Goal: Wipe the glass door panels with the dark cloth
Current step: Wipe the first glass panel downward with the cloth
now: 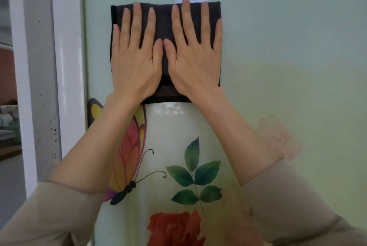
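Dark cloth [165, 51] lying under my left hand [137, 57] and right hand [195, 57], fingers spreading flat, pressing against glass panel [288, 47]. Uneven pressure risking cloth bunching or slipping down.

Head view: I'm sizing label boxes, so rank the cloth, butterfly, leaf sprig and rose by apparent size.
1. Cloth, clearly largest.
2. Butterfly, though an arm hides part of it.
3. Leaf sprig.
4. Rose, unsure: the picture's bottom edge cuts it off, so whole it might match the leaf sprig.
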